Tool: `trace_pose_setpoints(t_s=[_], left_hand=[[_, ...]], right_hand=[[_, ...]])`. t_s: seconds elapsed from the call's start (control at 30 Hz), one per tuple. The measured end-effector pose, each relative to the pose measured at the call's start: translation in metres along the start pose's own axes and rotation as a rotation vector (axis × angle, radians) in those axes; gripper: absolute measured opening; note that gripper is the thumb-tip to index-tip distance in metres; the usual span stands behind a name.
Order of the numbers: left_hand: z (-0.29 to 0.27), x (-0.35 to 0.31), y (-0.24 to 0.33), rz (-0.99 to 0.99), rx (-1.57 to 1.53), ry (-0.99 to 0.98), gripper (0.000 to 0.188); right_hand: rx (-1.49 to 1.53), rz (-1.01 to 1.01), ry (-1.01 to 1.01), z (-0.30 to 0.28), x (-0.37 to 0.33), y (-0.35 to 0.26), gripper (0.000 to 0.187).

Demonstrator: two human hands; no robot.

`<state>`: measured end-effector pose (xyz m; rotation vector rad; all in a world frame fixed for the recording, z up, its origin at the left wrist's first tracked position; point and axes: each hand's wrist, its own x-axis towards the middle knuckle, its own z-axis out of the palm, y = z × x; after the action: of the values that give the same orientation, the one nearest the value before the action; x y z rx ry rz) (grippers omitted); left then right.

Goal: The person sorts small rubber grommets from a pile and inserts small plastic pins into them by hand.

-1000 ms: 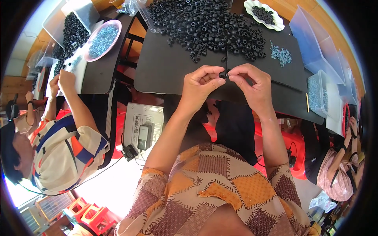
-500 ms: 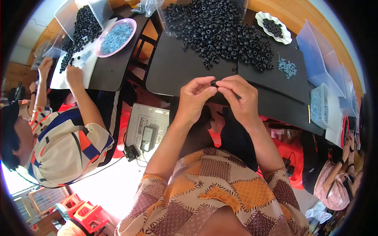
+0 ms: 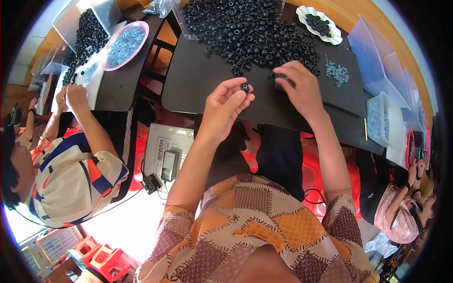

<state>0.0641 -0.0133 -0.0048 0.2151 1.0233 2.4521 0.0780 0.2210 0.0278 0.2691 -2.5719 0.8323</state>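
My left hand (image 3: pixel 226 106) is closed, pinching a small black ring-shaped piece (image 3: pixel 245 87) between thumb and fingertips, its hole facing up. Above the dark table my right hand (image 3: pixel 302 89) is apart from the left one, its thumb and fingers spread with nothing seen between them. Its fingertips are close to a single loose black piece (image 3: pixel 271 75) on the table. Just beyond spreads a large heap of similar black pieces (image 3: pixel 250 33). To the right of the heap lies a small pile of clear bluish bits (image 3: pixel 337 73).
A white scalloped dish (image 3: pixel 335 35) holds black pieces at the back right. Clear plastic bins (image 3: pixel 377 61) and a tub of bluish bits (image 3: pixel 377 120) stand on the right. At the left, a person (image 3: pixel 75 174) works beside a pink-rimmed bowl (image 3: pixel 104 61). Another person (image 3: pixel 398 212) sits at right.
My right hand has let go of the black piece and moved right and away from me, toward the heap. The piece stays in my left hand. The whole view has shifted slightly.
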Motion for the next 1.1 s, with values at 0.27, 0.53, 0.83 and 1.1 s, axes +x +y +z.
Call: trace_pose_setpoints(t_s=[0.27, 0.53, 0.83, 1.1], left_hand=[[0.002, 0.004, -0.003, -0.003, 0.127, -0.018, 0.033], [0.003, 0.006, -0.011, -0.01, 0.083, -0.024, 0.033], [0.017, 0.013, -0.023, 0.038, 0.297, -0.008, 0.032], [0.017, 0.012, -0.025, 0.074, 0.309, -0.032, 0.027]], right_hand=[[-0.389, -0.098, -0.19, 0.022, 0.02, -0.002, 0.012], [0.777, 0.419, -0.11, 0.005, -0.009, -0.001, 0.012], [0.974, 0.318, -0.014, -0.007, -0.038, -0.029, 0.016], [0.922, 0.158, 0.05, 0.0, -0.042, -0.033, 0.011]])
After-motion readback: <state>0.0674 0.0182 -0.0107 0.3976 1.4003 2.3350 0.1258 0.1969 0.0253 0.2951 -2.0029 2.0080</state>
